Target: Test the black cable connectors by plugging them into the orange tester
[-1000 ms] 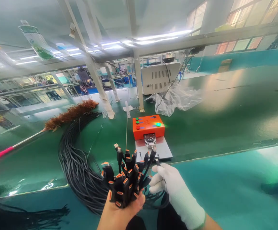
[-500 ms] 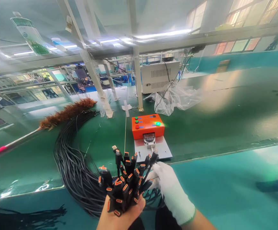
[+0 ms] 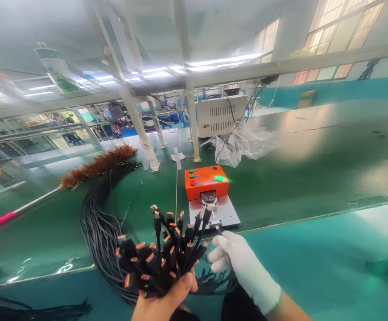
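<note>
My bare left hand [image 3: 170, 296] is wrapped round a thick bundle of black USB-C cables [image 3: 162, 254]. Their plugs fan upward, orange showing at many tips. The cables trail left in a long black hank on the bench. My right hand [image 3: 236, 256], in a white knit glove, pinches one black cable plug [image 3: 218, 230] at the front edge of a metal plate [image 3: 230, 216]. The plug points at a small metal block on that plate; whether it sits inside, I cannot tell. Behind stands an orange box [image 3: 207, 183] with buttons, a green light lit, and a small digital gauge [image 3: 208, 197].
A feather duster [image 3: 100, 165] with a pink handle lies on the green bench [image 3: 297, 178] at left. Clear plastic film [image 3: 241, 145] lies before a grey metal cabinet [image 3: 220, 116]. White frame posts rise from the bench. More black cables [image 3: 40, 307] are at lower left.
My right hand has moved slightly down and right, away from the bundle, and a plug now shows at its fingertips by the metal block. The bundle in my left hand has shifted left.
</note>
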A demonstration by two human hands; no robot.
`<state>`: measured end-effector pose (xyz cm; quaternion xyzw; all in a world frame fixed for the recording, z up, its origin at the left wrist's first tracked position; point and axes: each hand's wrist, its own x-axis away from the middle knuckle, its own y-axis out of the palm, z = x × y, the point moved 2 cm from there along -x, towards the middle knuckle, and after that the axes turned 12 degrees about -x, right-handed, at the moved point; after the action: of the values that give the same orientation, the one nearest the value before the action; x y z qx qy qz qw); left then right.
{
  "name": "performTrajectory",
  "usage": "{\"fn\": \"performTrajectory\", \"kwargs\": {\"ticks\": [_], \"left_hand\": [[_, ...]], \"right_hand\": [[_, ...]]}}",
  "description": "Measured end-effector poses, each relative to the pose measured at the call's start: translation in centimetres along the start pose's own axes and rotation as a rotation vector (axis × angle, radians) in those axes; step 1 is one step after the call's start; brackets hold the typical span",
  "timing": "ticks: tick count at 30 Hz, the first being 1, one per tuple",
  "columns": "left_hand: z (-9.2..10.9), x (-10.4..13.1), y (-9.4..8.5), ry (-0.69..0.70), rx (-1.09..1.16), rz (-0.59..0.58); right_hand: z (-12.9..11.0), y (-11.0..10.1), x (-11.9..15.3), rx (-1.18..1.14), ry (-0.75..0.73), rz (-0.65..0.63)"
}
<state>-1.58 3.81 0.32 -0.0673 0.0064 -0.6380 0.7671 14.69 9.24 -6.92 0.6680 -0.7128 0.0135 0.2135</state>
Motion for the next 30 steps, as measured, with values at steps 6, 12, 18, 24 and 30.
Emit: {"fn": "performTrajectory", "kwargs": {"ticks": [6,12,18,24,30], "left_hand": [[1.2,0.1,1.4,0.018,0.072,-0.055],[0.2,-0.1,1.5,-0.028,0.021,-0.072],[0.3,0.2,1.7,0.061,-0.069,-0.014],[0.5,-0.4,1.1,-0.027,0.076,-0.029],[0.8,-0.7,1.2,0.068,-0.105,-0.165]], "right_hand": [[-2.8,-4.6,3.0,0.610,-0.323,0.325],[-4.4,1.3,5.4,0.034,-0.373,-0.360],[-2.8,3.3,4.7,-0.264,-0.326,-0.329],[-3.4,3.6,4.3,-0.296,-0.273,-0.484],[-3.8,3.9,4.1,-0.226,-0.299,-0.349]]}}
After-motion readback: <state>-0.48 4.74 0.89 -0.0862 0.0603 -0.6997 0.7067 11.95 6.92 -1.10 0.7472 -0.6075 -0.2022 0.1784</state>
